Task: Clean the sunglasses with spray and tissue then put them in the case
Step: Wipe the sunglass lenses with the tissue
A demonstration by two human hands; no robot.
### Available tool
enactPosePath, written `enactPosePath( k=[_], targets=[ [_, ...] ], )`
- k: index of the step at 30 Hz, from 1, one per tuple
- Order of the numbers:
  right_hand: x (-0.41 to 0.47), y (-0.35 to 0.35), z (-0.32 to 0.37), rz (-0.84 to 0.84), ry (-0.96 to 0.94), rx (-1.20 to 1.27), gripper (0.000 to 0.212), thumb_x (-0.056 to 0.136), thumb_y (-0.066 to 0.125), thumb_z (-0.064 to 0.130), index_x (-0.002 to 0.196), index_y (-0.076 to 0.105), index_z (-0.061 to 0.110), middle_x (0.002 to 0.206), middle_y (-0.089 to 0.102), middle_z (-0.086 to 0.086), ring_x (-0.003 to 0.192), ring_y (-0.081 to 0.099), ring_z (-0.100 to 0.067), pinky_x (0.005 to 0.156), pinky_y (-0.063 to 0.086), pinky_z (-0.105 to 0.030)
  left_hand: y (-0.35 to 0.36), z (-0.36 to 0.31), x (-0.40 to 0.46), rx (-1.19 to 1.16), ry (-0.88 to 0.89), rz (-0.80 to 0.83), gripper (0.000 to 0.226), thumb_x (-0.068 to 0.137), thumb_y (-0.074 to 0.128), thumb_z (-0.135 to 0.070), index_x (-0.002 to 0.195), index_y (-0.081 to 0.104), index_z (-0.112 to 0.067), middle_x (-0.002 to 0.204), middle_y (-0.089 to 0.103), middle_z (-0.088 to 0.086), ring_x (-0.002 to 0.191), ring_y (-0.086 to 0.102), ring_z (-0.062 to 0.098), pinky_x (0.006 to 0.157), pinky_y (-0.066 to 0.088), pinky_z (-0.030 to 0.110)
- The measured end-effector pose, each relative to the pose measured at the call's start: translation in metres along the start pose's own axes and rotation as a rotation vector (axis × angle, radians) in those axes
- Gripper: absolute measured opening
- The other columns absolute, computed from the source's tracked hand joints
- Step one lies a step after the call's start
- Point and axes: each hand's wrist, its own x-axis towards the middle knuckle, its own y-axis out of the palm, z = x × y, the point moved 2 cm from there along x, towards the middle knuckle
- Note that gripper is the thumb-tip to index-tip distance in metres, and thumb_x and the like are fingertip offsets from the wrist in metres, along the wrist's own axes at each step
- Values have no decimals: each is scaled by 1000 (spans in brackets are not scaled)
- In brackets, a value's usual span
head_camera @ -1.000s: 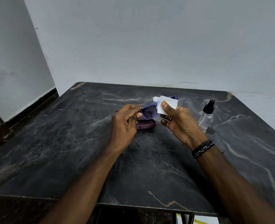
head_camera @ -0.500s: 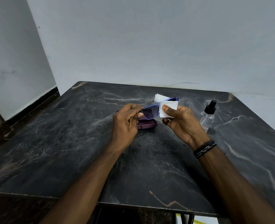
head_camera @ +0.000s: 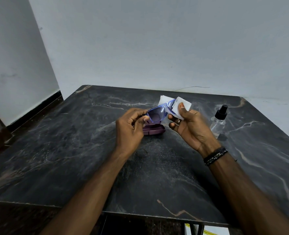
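Above the middle of the table (head_camera: 72, 158), both hands are up and working. The left hand (head_camera: 130, 128) pinches one end of the sunglasses (head_camera: 157, 114), fingers pressed together on the frame, holding the blue pair in the air just over the case (head_camera: 154, 130). The right hand (head_camera: 191, 126) has the tissue (head_camera: 181, 104) clamped under its thumb, folded around the far end of the glasses.

And there's the shift: half a second ago that tissue sat flat on the right lens beside the nose bridge; now it has slid outward to the corner, and the near lens shows bare and clear. The glasses have tipped a little too, far end higher. That reads as a wiping stroke carried to the edge, so the cleaning looks well along on this lens.

The spray (head_camera: 219, 119) stands upright to the right, apart from the hands, untouched. The case lies on the table beneath the glasses; whether it is open I cannot tell. Casing the glasses is not yet done.
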Motion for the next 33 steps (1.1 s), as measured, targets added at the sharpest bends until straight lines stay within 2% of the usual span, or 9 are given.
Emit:
enactPosePath(
  k=[6,10,15,17,21,25,27,30,33],
  targets=[
    [0,-3,-1,-75,2,-55,19,94,57,20,106,65,9,86,68,-1,70,61,-11,57,46,-22,-1,4,0,-44,-18,-51,27,86,67,-12,89,72,-38,87,68,-12,77,63,14,67,56,38],
    [-3,2,-4,-47,7,-111,18,96,55,18,105,67,8,83,70,-2,67,61,-11,56,47,-22,1,4,-1,-43,2,-25,14,87,67,-7,95,72,-18,87,67,-2,75,62,13,66,51,30],
    [-4,10,-15,31,5,-156,20,95,55,19,104,66,6,82,69,-5,70,59,-14,63,44,-26,1,3,-1,-59,18,-18,17,87,67,1,96,71,-13,87,66,-2,72,60,11,65,49,22],
    [-5,11,-17,46,9,-178,20,93,56,21,102,66,6,78,69,-4,71,59,-14,64,43,-27,2,5,-1,-57,20,-24,17,87,68,-1,97,71,-14,87,66,-4,73,61,12,66,50,26],
    [-5,11,-20,67,6,-201,20,96,53,19,99,66,4,77,68,-4,72,58,-14,62,44,-26,2,7,-2,-9,43,-14,20,86,68,-5,103,72,-14,93,69,-8,84,67,16,72,59,42],
    [-4,12,-25,55,10,-201,33,97,53,17,117,61,-8,99,66,-20,79,57,-19,61,43,-26,3,3,-3,128,166,10,18,85,67,0,101,75,-3,97,70,-3,91,67,6,81,55,27],
    [-4,12,-27,53,8,-199,35,96,54,16,122,60,-7,107,64,-25,80,57,-21,61,41,-28,3,5,-3,163,190,10,19,84,68,2,102,74,0,101,71,1,94,67,5,84,53,22],
    [-3,11,-27,50,1,-190,34,95,57,15,120,61,-7,107,65,-24,80,58,-21,62,42,-28,2,4,-3,181,202,8,21,83,68,9,102,74,2,101,72,5,94,69,9,83,53,21],
    [-3,9,-28,59,-9,-175,35,92,60,14,119,62,-8,109,67,-24,86,59,-25,64,40,-31,2,3,-4,196,238,12,21,83,68,10,101,74,3,99,73,8,90,70,16,78,58,31]
  ],
)
